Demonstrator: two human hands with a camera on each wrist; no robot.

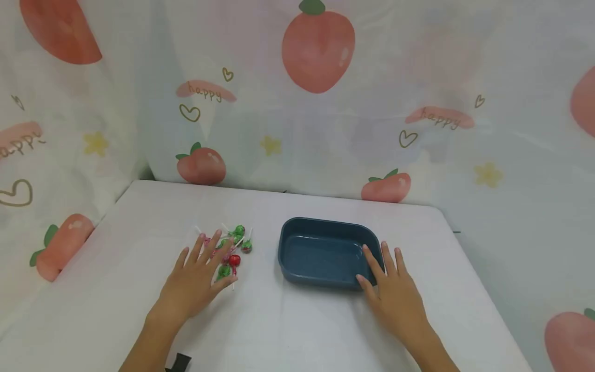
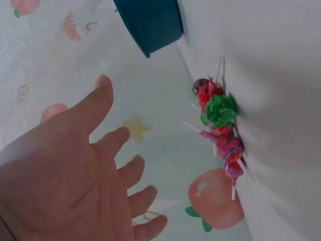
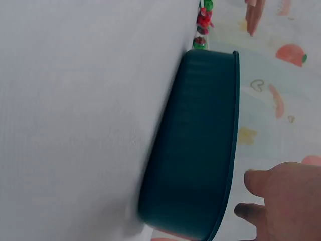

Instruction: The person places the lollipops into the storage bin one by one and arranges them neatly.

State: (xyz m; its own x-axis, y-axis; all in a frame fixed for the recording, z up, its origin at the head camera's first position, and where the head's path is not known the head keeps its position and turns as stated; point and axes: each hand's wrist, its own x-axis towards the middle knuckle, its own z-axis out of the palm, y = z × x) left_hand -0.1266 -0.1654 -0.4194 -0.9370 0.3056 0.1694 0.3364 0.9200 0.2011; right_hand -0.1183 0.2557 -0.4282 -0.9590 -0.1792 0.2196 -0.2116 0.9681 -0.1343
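Note:
Several wrapped lollipops (image 1: 234, 260) in red, green and pink lie in a loose pile on the left of the white table. Over this pile my left hand (image 1: 192, 281) is held with fingers spread; the left wrist view shows a gap between the palm and the lollipops (image 2: 220, 113). A dark blue rectangular tray (image 1: 321, 256) with rounded corners sits right of the pile, its inside bare. At the tray's right end is my right hand (image 1: 395, 294), fingers apart, thumb and index overlapping its rim in the head view. Neither hand holds anything.
The white table (image 1: 288, 330) ends at a back edge against a hanging cloth (image 1: 325, 134) printed with peaches, hearts and stars. More of the cloth hangs on the left and right. A small black object (image 1: 180, 362) shows beside the left wrist at the bottom.

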